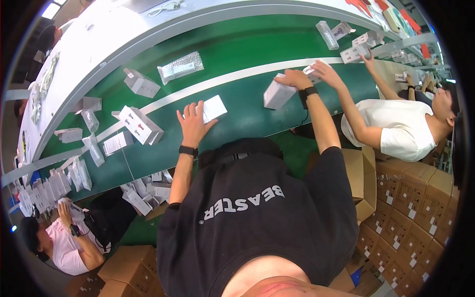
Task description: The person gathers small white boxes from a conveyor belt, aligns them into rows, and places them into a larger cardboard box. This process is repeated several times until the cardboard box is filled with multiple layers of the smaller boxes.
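My left hand [194, 123] lies on the green work surface with its fingers spread. Its thumb and forefinger touch the edge of a flat white booklet or card [214, 109]; which of the two I cannot tell. To the right, my right hand [295, 79] has its fingers closed over the top of a white carton [278, 94], which stands slightly tilted on the green surface. A co-worker's hand [326, 73] is close beside it, at another small white box [311, 72]. Both my wrists wear dark bands.
On the left lie white cartons with printed pictures [141, 125]. A bubble-wrapped packet [181, 68] is farther back. A white shelf [104, 49] curves above the far side. Co-workers sit at both sides. Brown cardboard cartons [410, 198] are stacked at the right.
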{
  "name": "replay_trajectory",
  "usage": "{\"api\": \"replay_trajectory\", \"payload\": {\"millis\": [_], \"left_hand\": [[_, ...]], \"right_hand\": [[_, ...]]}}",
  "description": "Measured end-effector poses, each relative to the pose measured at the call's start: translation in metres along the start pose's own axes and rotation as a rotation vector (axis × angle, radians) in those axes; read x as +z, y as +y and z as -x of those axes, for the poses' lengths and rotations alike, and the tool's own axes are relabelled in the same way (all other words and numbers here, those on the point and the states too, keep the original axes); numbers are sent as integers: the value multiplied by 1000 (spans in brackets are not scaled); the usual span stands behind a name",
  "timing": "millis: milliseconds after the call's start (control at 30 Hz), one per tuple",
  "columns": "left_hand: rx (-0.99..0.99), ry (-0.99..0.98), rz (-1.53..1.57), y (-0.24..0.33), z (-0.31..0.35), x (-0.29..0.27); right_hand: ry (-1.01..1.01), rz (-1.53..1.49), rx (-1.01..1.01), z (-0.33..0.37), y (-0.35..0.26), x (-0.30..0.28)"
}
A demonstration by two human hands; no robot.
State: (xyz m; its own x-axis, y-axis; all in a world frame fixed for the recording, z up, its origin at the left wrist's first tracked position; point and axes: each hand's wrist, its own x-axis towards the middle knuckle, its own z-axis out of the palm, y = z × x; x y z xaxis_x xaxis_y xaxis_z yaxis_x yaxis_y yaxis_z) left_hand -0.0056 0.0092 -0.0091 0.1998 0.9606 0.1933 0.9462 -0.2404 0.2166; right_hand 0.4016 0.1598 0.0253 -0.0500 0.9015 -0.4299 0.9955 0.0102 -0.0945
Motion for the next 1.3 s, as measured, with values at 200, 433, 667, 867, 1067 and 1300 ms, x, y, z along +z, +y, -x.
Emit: {"api": "replay_trajectory", "payload": {"millis": [200,433,667,867,1067,1300], "left_hand": [[15,4,24,7,-3,3],[135,50,180,-1,-15,4],[133,40,160,7,-14,2],[116,20,149,18,-18,3],[95,18,148,27,-19,7],[98,13,138,37,-25,10]], "right_hand": [[94,72,-450,39,-95,16],[279,1,-822,60,-148,47],[473,-297,-684,32,-63,2],[385,214,52,-11,154,-11],[82,-108,339,1,151,-6],[56,-89,162,14,50,14]]}}
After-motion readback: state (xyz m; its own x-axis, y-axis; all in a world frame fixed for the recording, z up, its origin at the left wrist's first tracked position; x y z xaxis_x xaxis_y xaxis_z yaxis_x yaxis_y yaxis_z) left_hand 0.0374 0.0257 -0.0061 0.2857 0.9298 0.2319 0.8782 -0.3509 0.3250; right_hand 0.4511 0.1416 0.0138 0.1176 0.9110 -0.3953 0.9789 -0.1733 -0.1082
